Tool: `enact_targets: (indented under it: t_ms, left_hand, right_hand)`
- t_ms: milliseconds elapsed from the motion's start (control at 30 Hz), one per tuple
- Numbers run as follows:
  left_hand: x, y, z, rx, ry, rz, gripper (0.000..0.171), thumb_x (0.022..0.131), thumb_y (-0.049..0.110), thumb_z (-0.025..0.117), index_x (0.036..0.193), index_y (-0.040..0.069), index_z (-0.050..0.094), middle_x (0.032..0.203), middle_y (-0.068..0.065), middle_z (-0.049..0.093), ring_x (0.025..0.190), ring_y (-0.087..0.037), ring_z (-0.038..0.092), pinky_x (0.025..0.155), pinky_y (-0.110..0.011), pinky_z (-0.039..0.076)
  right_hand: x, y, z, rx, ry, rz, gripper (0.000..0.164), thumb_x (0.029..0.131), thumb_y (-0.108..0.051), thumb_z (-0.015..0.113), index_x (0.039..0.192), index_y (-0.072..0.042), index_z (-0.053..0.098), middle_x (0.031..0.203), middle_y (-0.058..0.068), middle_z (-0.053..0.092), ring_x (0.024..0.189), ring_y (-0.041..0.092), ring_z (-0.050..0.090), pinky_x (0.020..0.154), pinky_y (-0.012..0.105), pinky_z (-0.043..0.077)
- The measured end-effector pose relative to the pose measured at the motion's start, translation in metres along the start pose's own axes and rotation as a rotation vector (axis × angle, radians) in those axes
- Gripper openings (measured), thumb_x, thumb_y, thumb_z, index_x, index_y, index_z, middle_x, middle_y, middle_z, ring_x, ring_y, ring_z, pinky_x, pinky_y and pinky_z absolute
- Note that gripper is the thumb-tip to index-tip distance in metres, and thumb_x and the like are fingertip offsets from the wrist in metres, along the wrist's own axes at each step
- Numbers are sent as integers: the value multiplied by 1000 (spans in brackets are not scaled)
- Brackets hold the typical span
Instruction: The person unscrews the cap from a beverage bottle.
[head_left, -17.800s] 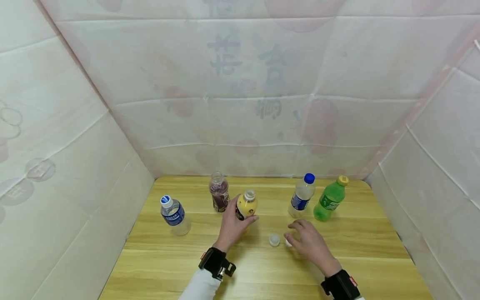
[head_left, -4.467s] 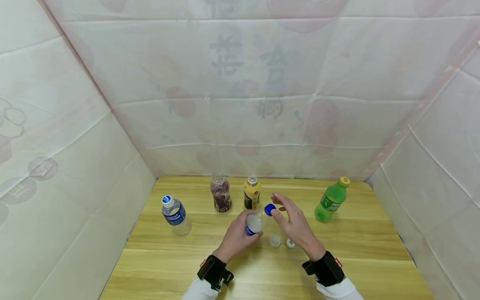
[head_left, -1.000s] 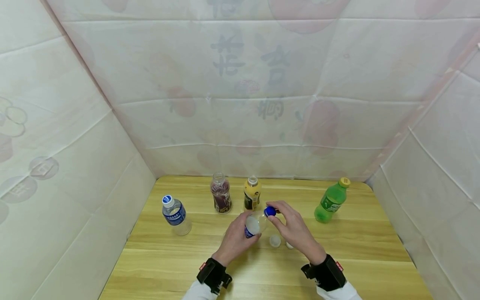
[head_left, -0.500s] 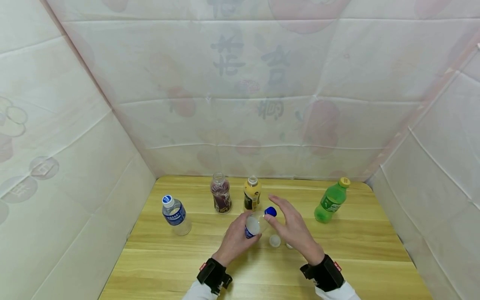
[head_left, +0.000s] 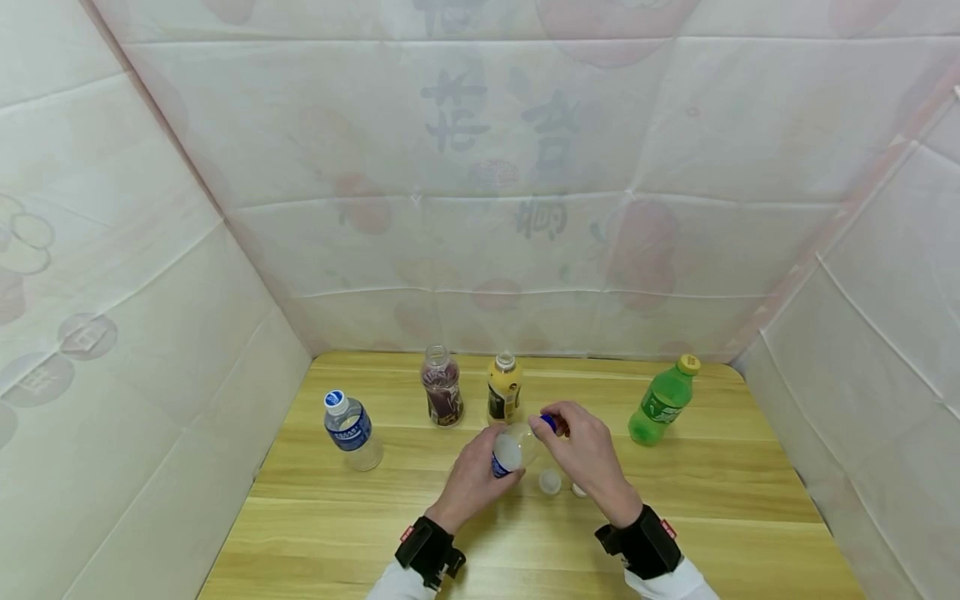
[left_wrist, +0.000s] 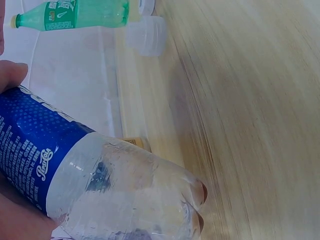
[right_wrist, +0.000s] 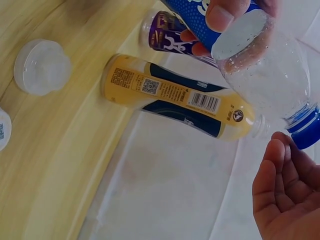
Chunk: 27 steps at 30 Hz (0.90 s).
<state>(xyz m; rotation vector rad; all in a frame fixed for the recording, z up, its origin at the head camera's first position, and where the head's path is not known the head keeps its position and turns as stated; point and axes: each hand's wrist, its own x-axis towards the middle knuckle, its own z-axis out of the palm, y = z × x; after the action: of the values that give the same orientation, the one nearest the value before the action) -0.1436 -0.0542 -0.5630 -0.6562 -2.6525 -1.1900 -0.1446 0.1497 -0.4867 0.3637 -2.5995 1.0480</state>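
Observation:
In the head view, my left hand (head_left: 472, 479) grips a clear plastic Pepsi bottle (left_wrist: 35, 145) round its blue label, tilted with its neck to the right. The blue bottle cap (right_wrist: 306, 131) is on the neck. My right hand (head_left: 585, 450) has its thumb and curled fingers at this cap, pinching it from both sides. Below the bottle, a translucent cap (head_left: 550, 481) and a smaller white cap (right_wrist: 4, 129), partly behind my right hand in the head view, lie on the table.
Behind my hands stand an uncapped yellow bottle (head_left: 504, 387) and an uncapped purple-labelled bottle (head_left: 442, 392). A capped blue-labelled water bottle (head_left: 351, 432) is at the left. The green bottle (head_left: 660, 402) with a yellow cap stands at the right. Cloth walls surround the wooden table (head_left: 675, 533).
The yellow bottle has left my left hand for the table, and the Pepsi bottle is in it. Within the last second my right fingers spread off the blue cap, then closed on it again.

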Motion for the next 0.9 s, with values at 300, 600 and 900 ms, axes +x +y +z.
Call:
enact_targets:
  t_ms: [300,600,900]
  left_hand:
    - [1,-1,0,2,-13,-6,68,82,21,88,138,2,54,124,-14,67,107,-28,66,88,-44,58]
    - [0,-4,1,29,-19,-8,71,82,22,88,140,1,53,128,-15,66,110,-29,66,91,-46,57]
    - [0,-4,0,25,-26,-17,71,82,22,88,140,1,53,128,-16,66,110,-29,66,91,-47,57]
  right_hand:
    - [-1,1,-3,5,-1,-34,24,94,-33,78,102,-10,75,88,-8,64,79,7,61,69,27,54]
    - [-2,7,-9,56,-93,-130,30,95,-20,78,120,-5,73,102,-1,70,90,12,67,75,31,59]
    - [-1,9,-14,124,-145,-209,33,94,-14,77,125,-6,70,114,3,70,100,16,69,80,33,59]
